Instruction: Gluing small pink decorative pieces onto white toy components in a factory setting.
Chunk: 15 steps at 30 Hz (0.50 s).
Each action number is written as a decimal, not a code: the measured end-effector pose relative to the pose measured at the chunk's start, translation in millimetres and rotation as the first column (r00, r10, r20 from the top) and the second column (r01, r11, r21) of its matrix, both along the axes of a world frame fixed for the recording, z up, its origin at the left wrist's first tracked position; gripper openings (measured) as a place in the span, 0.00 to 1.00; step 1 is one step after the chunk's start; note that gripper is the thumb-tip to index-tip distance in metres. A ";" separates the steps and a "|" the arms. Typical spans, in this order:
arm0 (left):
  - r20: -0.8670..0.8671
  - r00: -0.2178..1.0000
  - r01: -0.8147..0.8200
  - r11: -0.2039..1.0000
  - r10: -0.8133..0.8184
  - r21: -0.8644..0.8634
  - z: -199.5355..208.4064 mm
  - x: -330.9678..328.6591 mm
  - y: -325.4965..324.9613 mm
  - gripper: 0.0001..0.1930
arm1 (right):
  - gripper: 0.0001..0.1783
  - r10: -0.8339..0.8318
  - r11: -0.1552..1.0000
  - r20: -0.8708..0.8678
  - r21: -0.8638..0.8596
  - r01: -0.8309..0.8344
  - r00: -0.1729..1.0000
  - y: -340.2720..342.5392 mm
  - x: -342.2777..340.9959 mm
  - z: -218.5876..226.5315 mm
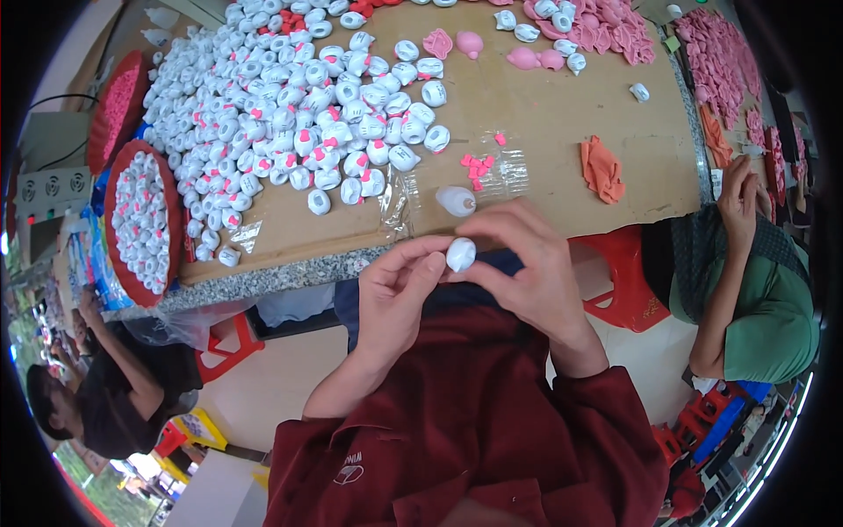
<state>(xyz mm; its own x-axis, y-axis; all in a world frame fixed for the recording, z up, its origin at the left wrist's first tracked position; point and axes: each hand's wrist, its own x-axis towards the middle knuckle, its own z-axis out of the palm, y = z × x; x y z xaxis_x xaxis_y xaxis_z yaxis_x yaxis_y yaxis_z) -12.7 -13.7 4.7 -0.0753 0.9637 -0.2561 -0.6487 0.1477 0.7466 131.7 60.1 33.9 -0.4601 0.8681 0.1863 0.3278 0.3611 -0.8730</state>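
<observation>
A small white toy head (460, 256) is pinched between my two hands, just off the table's near edge. My left hand (395, 285) has its thumb and forefinger at the piece's left side. From above and the right, my right hand (531, 268) grips it with thumb and fingers. Right behind my fingers lies a small white squeeze bottle (454, 201) on its side. Several tiny pink bows (477, 169) lie beyond it, by strips of clear tape (505, 167). At left spreads a big heap of white toy heads (299, 105), some bearing pink bows.
Red trays (173, 220) hold more heads and pink pieces at the left end. An orange cloth (601, 170) rests on the cardboard (562, 110) at right, with pink rubbery parts (606, 26) behind. People sit at both sides; a green-shirted person (764, 307) works at right. Red stools (619, 277) stand nearby.
</observation>
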 end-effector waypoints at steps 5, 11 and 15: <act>-0.108 0.994 -0.018 0.999 0.013 -0.045 5.3 -3.6 2.3 0.11 | 0.18 -0.036 0.984 0.149 0.176 0.009 0.988 -7.0 -9.2 -0.6; -0.127 0.986 -0.104 0.994 0.105 0.017 -4.0 -14.1 -0.8 0.13 | 0.19 -0.098 0.994 0.216 0.078 0.083 0.971 -12.3 -1.5 3.5; -0.023 0.992 -0.127 0.989 0.126 -0.072 -3.1 -23.6 7.9 0.13 | 0.19 -0.226 0.968 0.087 0.129 0.214 0.970 7.4 -13.2 -13.3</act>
<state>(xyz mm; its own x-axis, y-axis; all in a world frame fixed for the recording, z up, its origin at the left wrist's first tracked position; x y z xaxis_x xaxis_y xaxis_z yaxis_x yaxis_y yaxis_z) -36.3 -5.8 1.5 -0.2006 0.9249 -0.3231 -0.6523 0.1200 0.7484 118.5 67.5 20.5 -0.2813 0.9248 0.2562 0.4942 0.3684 -0.7874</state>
